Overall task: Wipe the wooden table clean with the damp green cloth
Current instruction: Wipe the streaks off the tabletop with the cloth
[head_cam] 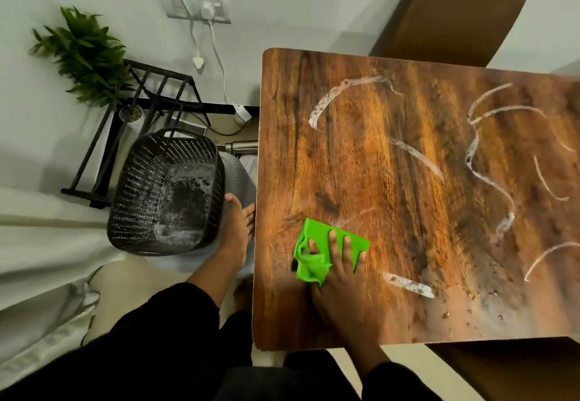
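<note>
The wooden table [392,181] carries white smeared streaks [326,99] and scattered crumbs and droplets [470,300] across its middle and right. A bright green cloth [317,253], crumpled on its left side, lies near the table's front left corner. My right hand [340,281] presses flat on the cloth with its fingers spread over it. My left hand [235,228] is off the table's left edge, against the right wall of a dark woven basket [163,193], which tilts beside the table. The fingers of that hand are partly hidden.
A brown chair [455,14] stands at the far side and another chair [508,369] at the near right. To the left are a black metal rack [150,102], a green plant [84,55], wall cables [216,52] and white fabric [40,243].
</note>
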